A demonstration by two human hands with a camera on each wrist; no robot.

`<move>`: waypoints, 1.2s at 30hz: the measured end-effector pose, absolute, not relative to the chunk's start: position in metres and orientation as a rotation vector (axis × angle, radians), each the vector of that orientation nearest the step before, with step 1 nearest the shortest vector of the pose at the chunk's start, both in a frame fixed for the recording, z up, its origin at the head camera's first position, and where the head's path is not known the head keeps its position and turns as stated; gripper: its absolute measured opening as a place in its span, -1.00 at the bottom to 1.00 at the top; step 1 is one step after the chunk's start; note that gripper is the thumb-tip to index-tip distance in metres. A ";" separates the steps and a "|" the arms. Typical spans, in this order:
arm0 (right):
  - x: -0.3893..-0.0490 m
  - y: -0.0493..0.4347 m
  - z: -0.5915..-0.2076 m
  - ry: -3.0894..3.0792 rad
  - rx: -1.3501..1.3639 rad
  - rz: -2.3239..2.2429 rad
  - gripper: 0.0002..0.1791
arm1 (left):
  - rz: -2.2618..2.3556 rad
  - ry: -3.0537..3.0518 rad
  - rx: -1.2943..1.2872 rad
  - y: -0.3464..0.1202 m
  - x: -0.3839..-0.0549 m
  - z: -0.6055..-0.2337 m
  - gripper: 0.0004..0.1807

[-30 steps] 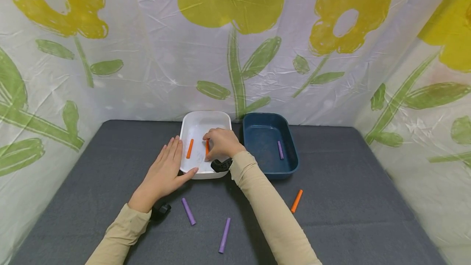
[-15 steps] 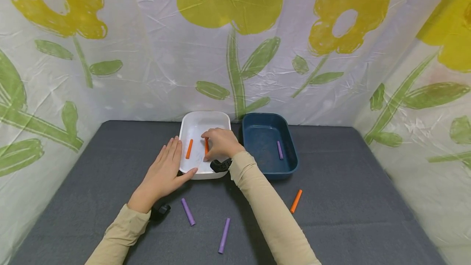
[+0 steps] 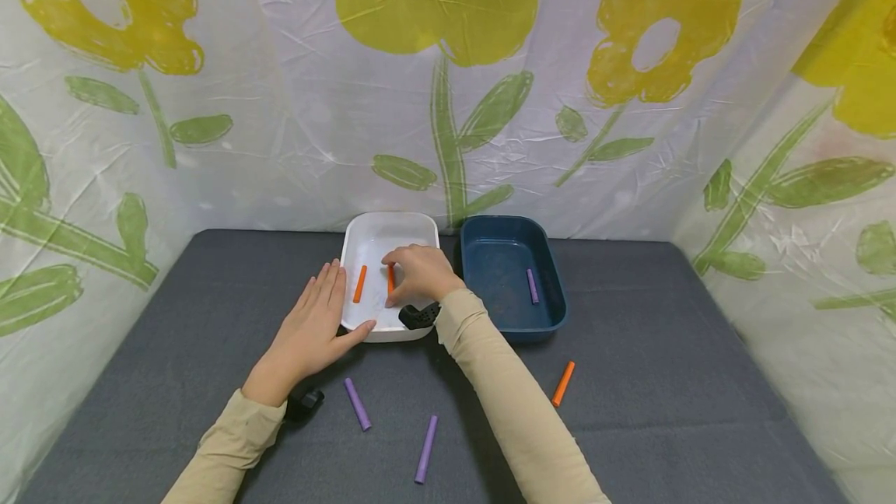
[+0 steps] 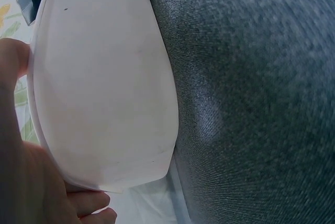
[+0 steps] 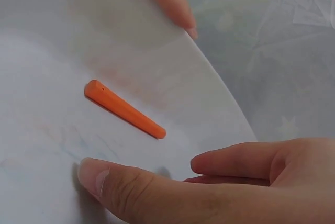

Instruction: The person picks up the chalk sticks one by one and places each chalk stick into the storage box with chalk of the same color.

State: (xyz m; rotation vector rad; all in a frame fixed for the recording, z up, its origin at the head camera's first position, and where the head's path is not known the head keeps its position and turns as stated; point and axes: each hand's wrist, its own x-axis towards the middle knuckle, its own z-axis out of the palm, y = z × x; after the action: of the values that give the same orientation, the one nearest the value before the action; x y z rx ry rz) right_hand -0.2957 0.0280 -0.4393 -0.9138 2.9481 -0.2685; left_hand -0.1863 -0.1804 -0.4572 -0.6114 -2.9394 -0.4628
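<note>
Barely a shift since the earlier frame: the right hand (image 3: 423, 272) slides a touch leftward inside the white tray (image 3: 389, 233), and the held orange stick (image 3: 390, 278) goes with it. It's down near the tray's middle, and from the head view the thumb and forefinger look to be pinching it towards its two ends; the right wrist view doesn't show that contact. Light and stiff, I'd judge, smooth enough to roll and perhaps apt to snap, so a gentle pinch around mid-length looks safest. Just to its left lies the loose orange stick (image 3: 360, 284), with nobody's fingers on it! Over on the tray's left side, the left hand (image 3: 311, 333) rests with fingers straight and close together, thumb spread to the near edge. Right beside stands the blue tray (image 3: 505, 247), the lone purple stick (image 3: 533, 286) towards its right side. Out on the worktop (image 3: 651, 333), it's the outer orange stick (image 3: 563, 384) to the right, the slanting purple stick (image 3: 358, 404) in front of the white tray, and the nearest purple stick (image 3: 425, 449) closest to us. Count them: three orange, three purple, two trays
</note>
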 end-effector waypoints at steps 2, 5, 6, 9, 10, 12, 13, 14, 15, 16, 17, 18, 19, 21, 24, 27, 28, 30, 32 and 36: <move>-0.296 0.028 -0.440 2.951 -0.916 -0.262 -0.22 | -0.463 -2.939 -0.612 -0.180 -0.186 -0.457 0.12; -0.296 0.028 -0.440 2.955 -0.914 -0.258 -0.20 | -0.461 -2.938 -0.612 -0.180 -0.187 -0.457 0.12; -0.296 0.028 -0.440 2.955 -0.912 -0.258 -0.20 | -0.460 -2.938 -0.613 -0.180 -0.187 -0.457 0.11; -0.296 0.028 -0.439 2.958 -0.911 -0.268 -0.19 | -0.453 -2.937 -0.614 -0.180 -0.186 -0.456 0.11; -0.296 0.028 -0.439 2.959 -0.912 -0.274 -0.19 | -0.452 -2.937 -0.614 -0.180 -0.186 -0.456 0.11; -0.296 0.028 -0.439 2.959 -0.915 -0.283 -0.19 | -0.451 -2.938 -0.613 -0.180 -0.186 -0.456 0.11; -0.296 0.028 -0.439 2.959 -0.915 -0.285 -0.19 | -0.451 -2.938 -0.612 -0.180 -0.186 -0.456 0.11; -0.297 0.028 -0.439 2.958 -0.915 -0.289 -0.19 | -0.453 -2.939 -0.612 -0.180 -0.186 -0.456 0.11; -0.297 0.028 -0.439 2.957 -0.914 -0.292 -0.19 | -0.455 -2.939 -0.612 -0.180 -0.186 -0.456 0.11; -0.297 0.028 -0.439 2.957 -0.914 -0.294 -0.19 | -0.455 -2.939 -0.612 -0.179 -0.186 -0.456 0.11; -0.297 0.028 -0.440 2.957 -0.912 -0.295 -0.19 | -0.456 -2.940 -0.613 -0.179 -0.186 -0.456 0.11; -0.297 0.028 -0.440 2.956 -0.912 -0.297 -0.19 | -0.454 -2.942 -0.612 -0.179 -0.186 -0.457 0.11; -0.297 0.028 -0.440 2.955 -0.911 -0.299 -0.19 | -0.452 -2.942 -0.612 -0.179 -0.186 -0.457 0.11; -0.297 0.028 -0.439 2.954 -0.910 -0.300 -0.20 | -0.447 -2.944 -0.612 -0.179 -0.187 -0.457 0.11; -0.297 0.028 -0.438 2.946 -0.903 -0.328 -0.21 | -0.443 -2.946 -0.612 -0.179 -0.186 -0.457 0.11; -0.296 0.029 -0.436 2.937 -0.889 -0.377 -0.22 | -0.444 -2.947 -0.613 -0.179 -0.186 -0.456 0.11; -0.296 0.029 -0.435 2.934 -0.882 -0.399 -0.22 | -0.443 -2.947 -0.613 -0.179 -0.186 -0.456 0.11; -0.296 0.029 -0.435 2.932 -0.868 -0.431 -0.23 | -0.442 -2.947 -0.613 -0.179 -0.186 -0.455 0.11; -0.296 0.030 -0.435 2.928 -0.858 -0.460 -0.23 | -0.446 -2.948 -0.613 -0.179 -0.185 -0.455 0.12; -0.297 0.032 -0.434 2.916 -0.839 -0.527 -0.21 | -0.453 -2.942 -0.613 -0.178 -0.185 -0.456 0.12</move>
State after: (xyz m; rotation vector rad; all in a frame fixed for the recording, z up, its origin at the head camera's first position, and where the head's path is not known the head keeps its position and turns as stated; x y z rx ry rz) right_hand -0.2965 0.0317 -0.4344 -0.8390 2.9163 -0.5266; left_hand -0.1855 -0.1784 -0.4557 -0.6125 -2.9423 -0.4530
